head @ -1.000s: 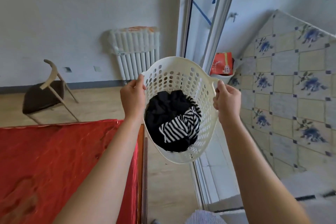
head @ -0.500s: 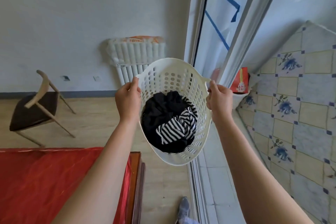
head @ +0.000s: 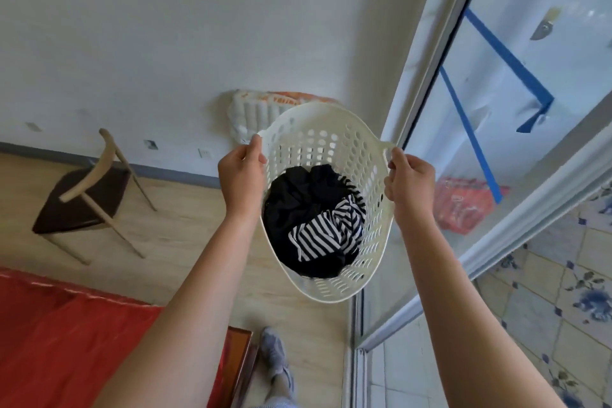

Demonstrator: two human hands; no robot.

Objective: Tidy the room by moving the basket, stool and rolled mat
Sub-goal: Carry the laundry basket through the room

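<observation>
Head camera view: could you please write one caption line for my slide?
Both hands, left hand and right hand, carry a white perforated plastic basket of black and striped clothes beside a sliding glass door.

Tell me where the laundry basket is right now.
In the head view the basket hangs mid-frame above the wood floor, held at its rim by the left hand and right hand, in front of the radiator and beside the glass door.

On your far left a wooden chair (head: 84, 195) with dark seat stands on the floor. A white radiator (head: 251, 114) is at the far wall. Near left is a red cover (head: 66, 334). Right, behind glass, lies a red bag (head: 463, 205).
</observation>
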